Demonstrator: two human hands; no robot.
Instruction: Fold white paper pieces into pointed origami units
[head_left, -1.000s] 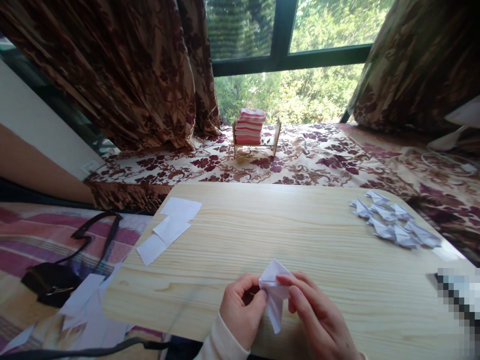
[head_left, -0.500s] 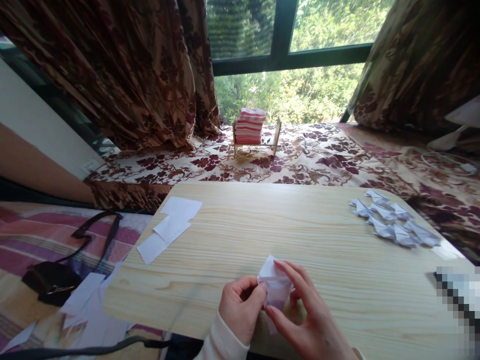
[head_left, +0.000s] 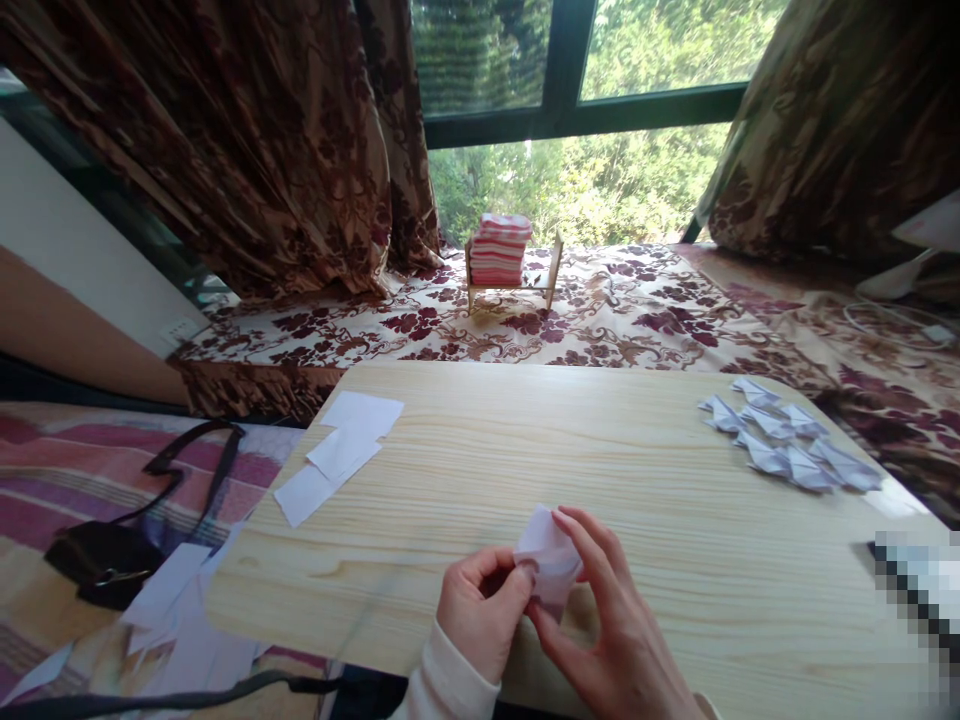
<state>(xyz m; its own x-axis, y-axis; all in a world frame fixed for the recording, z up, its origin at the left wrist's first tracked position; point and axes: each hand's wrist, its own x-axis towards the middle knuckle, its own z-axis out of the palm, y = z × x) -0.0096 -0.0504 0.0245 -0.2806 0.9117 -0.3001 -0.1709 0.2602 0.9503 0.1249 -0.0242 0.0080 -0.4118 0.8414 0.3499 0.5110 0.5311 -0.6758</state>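
Observation:
Over the near edge of the wooden table, both hands are on one small piece of white paper [head_left: 550, 556], partly folded and held upright. My left hand [head_left: 484, 605] pinches its left edge between thumb and fingers. On the other side, my right hand [head_left: 611, 610] grips it, with fingertips at the upper right edge and the thumb at the lower left, close to the left thumb. The lower part of the paper is partly hidden by the fingers.
Flat paper rectangles [head_left: 341, 455] lie at the table's [head_left: 487, 440] left; several folded paper pieces [head_left: 795, 440] lie clustered at its right. A blurred-out object [head_left: 919, 580] sits at the right edge. More paper [head_left: 180, 610] and a black bag [head_left: 105, 565] lie beside the table at left.
The paper has tipped slightly, and its lower end no longer hangs below the right thumb. The right thumb has moved a little left and up, nearer the left thumb.

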